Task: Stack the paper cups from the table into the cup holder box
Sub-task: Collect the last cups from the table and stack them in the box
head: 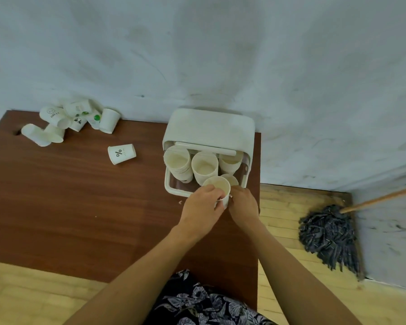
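A pile of white paper cups [66,118] lies at the far left corner of the brown worktop [80,207], tipped on their sides and touching one another. Some have small black or green marks. Nearer the middle, one cup with a percent sign [121,154] lies alone on its side. Right of it, against the wall, sits the white cup box [209,127] with its front open. Stacks of cups [203,166] stand inside with their mouths showing, cream inside. At the box's front edge, both hands hold one white cup [217,187]. The left hand [201,211] has its grip curled around the cup's side. The right hand [243,206] presses in from the other side, its fingers hidden behind the cup. On the wooden floor at the far right leans a dark mop [329,233].
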`<state>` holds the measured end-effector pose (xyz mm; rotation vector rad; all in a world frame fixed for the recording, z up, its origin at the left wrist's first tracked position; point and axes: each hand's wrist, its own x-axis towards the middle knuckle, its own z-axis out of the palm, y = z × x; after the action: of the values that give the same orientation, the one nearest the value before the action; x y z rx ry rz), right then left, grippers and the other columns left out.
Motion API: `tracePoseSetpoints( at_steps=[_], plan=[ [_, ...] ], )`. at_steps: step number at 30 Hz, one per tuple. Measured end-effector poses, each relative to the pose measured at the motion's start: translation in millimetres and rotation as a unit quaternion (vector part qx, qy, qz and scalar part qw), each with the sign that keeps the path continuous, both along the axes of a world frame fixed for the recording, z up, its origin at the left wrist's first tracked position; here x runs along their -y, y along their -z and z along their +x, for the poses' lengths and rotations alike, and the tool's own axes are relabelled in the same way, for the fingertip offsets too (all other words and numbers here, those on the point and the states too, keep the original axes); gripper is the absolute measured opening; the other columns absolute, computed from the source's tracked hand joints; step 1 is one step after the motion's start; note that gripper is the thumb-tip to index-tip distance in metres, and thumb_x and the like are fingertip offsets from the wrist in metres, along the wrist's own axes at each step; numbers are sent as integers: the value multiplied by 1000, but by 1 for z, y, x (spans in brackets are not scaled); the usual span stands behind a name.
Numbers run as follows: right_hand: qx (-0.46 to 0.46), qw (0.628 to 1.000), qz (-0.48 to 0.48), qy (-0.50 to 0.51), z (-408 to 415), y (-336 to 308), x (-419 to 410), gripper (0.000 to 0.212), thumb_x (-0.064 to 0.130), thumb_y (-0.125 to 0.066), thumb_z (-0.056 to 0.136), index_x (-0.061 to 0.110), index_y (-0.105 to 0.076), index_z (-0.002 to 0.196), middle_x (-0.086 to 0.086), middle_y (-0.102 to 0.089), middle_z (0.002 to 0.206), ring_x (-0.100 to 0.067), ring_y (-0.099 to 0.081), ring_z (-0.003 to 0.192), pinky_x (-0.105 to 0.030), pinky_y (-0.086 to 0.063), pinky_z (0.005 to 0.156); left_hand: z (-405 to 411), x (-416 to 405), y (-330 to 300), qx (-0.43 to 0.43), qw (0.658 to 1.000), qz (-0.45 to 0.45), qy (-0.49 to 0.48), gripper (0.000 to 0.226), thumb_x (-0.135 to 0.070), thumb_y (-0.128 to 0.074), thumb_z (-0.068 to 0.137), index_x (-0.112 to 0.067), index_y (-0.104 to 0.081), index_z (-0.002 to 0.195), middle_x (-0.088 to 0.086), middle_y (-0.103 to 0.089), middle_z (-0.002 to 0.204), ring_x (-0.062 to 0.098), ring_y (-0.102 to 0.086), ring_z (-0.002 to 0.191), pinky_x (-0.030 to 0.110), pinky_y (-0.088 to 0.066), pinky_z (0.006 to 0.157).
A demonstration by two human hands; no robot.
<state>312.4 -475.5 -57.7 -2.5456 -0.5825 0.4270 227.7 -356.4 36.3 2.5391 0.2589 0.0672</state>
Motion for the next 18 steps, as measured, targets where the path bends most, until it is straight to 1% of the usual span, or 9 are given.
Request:
tracePoseSetpoints(
  at_steps=[2, 4, 5, 6, 8, 10, 12, 15, 18],
  plan=[
    [2, 1000, 17, 7, -4, -2, 2, 29, 6, -57, 85, 19, -69, 107, 2, -67, 113, -25, -62, 93, -36, -52, 71, 2, 4, 0, 6, 1000, 11, -1, 13, -16, -63, 88, -14, -67, 101, -2, -63, 97, 13, -55, 87, 21, -45, 72],
    [3, 998, 38, 46, -8, -4, 8, 36, 6, -55, 87, 20, -64, 119, 3, -61, 124, -22, -60, 103, -36, -53, 78, 5, 6, 1, 11, 1000, 20, 5, 12, -14, -64, 87, -12, -67, 98, 0, -63, 93, 15, -55, 85, 20, -43, 71],
    [-1, 996, 50, 75, -11, -4, 11, 37, 5, -53, 88, 19, -62, 121, 2, -58, 126, -21, -59, 105, -35, -52, 79, 7, 7, 2, 15, 1000, 19, 10, 11, -12, -64, 86, -11, -67, 96, 0, -63, 91, 16, -55, 84, 22, -44, 70],
    [-6, 992, 61, 108, -13, -6, 15, 36, 4, -52, 90, 17, -62, 121, 2, -57, 127, -21, -59, 104, -33, -51, 78, 10, 8, 3, 21, 1000, 15, 13, 10, -11, -64, 86, -10, -67, 95, 1, -62, 89, 17, -55, 82, 24, -47, 69],
    [-17, 984, 75, 160, -15, -9, 23, 31, 5, -51, 92, 15, -62, 119, 2, -56, 126, -16, -59, 95, -27, -46, 72, 18, 10, 6, 27, 999, 12, 22, 8, -11, -63, 87, -10, -66, 94, 1, -60, 89, 16, -53, 81, 28, -49, 68],
    [-27, 979, 81, 183, -17, -12, 31, 31, 4, -51, 92, 16, -62, 119, 2, -57, 125, -9, -54, 88, -22, -42, 69, 26, 12, 13, 21, 999, 24, 38, 8, -12, -62, 88, -11, -65, 95, 1, -59, 93, 17, -53, 84, 30, -50, 68],
    [-31, 978, 80, 190, -20, -15, 38, 32, 4, -51, 93, 17, -63, 119, 3, -58, 122, -8, -53, 88, -18, -39, 67, 34, 14, 22, 1, 998, 37, 48, 9, -13, -60, 91, -12, -65, 98, 1, -59, 99, 18, -54, 89, 32, -51, 72],
    [-42, 979, 69, 188, -24, -18, 47, 32, 6, -50, 93, 19, -63, 120, 4, -59, 123, -8, -54, 90, -18, -39, 71, 43, 12, 38, -40, 997, 45, 43, 14, -14, -57, 94, -12, -65, 105, 2, -58, 108, 20, -55, 97, 33, -51, 78],
    [-50, 979, 61, 187, -28, -18, 52, 31, 9, -50, 95, 21, -64, 119, 6, -61, 119, -4, -52, 88, -12, -35, 67, 47, 10, 47, -74, 995, 58, 42, 17, -16, -56, 94, -13, -65, 109, 2, -58, 113, 21, -56, 99, 32, -50, 79]
  ],
)
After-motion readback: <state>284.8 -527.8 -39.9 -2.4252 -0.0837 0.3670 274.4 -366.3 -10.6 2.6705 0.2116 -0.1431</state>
